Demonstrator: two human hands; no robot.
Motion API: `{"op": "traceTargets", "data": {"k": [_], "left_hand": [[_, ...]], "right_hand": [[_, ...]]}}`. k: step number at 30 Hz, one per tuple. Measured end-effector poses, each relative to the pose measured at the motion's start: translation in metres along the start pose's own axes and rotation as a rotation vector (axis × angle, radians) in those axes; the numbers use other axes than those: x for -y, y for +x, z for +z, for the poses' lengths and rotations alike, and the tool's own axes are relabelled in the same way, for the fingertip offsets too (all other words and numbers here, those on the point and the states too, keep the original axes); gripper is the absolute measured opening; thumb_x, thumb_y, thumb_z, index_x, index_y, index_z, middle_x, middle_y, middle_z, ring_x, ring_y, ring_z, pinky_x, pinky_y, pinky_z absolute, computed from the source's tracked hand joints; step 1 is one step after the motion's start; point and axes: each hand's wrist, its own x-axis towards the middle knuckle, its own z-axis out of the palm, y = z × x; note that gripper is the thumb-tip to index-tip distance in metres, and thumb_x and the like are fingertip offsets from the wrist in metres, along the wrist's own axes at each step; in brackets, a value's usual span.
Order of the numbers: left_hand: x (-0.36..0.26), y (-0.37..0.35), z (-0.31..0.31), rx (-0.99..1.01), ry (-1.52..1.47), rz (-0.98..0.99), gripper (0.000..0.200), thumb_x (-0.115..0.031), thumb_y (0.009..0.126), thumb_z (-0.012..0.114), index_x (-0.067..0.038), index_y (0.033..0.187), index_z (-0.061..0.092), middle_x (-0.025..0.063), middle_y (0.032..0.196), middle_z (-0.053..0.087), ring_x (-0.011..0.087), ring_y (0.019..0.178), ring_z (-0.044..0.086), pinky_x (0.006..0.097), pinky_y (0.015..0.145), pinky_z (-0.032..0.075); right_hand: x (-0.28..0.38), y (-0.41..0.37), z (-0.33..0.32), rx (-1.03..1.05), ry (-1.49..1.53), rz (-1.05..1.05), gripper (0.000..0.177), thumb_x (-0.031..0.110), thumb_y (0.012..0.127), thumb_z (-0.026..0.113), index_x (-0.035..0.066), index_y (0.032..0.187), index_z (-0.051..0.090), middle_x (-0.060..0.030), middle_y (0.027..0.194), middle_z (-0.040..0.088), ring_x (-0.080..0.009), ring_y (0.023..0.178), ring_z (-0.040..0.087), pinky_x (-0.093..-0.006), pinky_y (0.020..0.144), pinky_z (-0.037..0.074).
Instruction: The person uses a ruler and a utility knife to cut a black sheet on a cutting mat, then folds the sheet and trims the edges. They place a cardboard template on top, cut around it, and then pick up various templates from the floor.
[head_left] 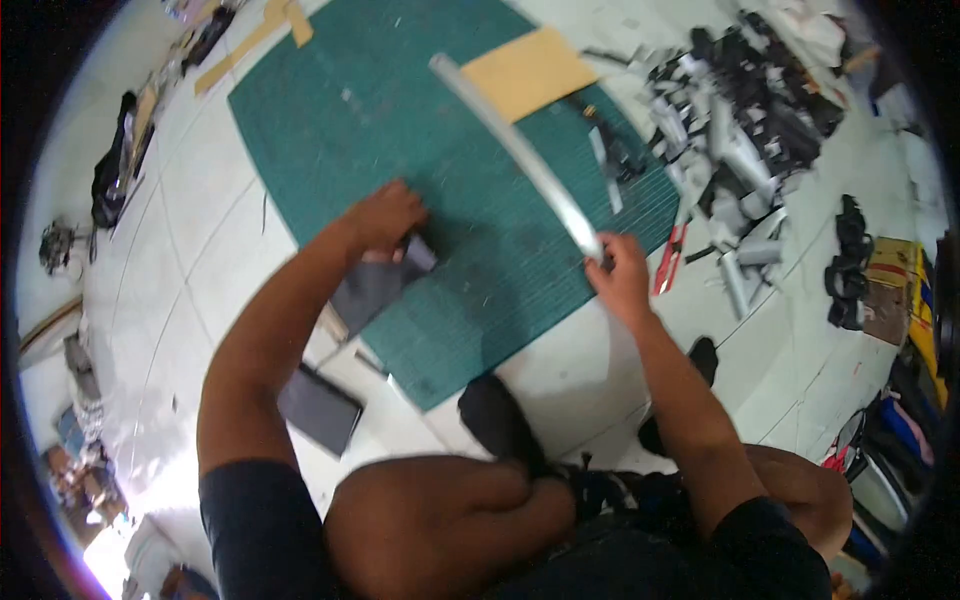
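My right hand (622,275) is closed around the near end of a long metal ruler (525,160). The ruler slants away over a green cutting mat (340,130), its far end by a tan rectangular piece (530,72). At the mat's left edge, my left hand (388,220) has its fingers curled on dark grey sheet material (372,295), with a small flap of it showing beside the fingers. My left fingertips are partly hidden. A red utility knife (670,258) lies right of my right hand.
A heap of grey and black offcuts (735,150) covers the floor at the right. Dark tools (620,155) rest on the mat's right side. Another dark grey piece (322,408) lies near my left knee. My foot (500,420) is at the mat's near edge.
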Motion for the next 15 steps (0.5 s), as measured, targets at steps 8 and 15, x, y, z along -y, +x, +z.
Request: {"op": "traceTargets", "data": {"k": [8,15], "left_hand": [[-0.0035,-0.0022,-0.0043,0.079,-0.059,0.008,0.049,-0.017,0.068,0.086,-0.009,0.109,0.059,0.0099,0.109,0.055,0.0307,0.111,0.052,0.0421,0.1,0.044],[-0.0013,-0.0047,-0.0033,0.011,0.129,0.016,0.04,-0.017,0.074,0.082,-0.01,0.109,0.064,0.0067,0.108,0.057,0.0296,0.117,0.051,0.0434,0.105,0.041]], "right_hand": [[0.0017,0.0034,0.0012,-0.008,-0.025,0.005,0.033,0.018,0.08,0.076,0.007,0.109,0.064,-0.0068,0.084,0.055,-0.0216,0.077,0.055,-0.0379,0.069,0.045],[0.0036,0.0019,-0.0005,0.009,-0.041,0.02,0.032,0.018,0.081,0.076,0.008,0.108,0.064,-0.0065,0.084,0.055,-0.0212,0.076,0.054,-0.0387,0.068,0.045]]}}
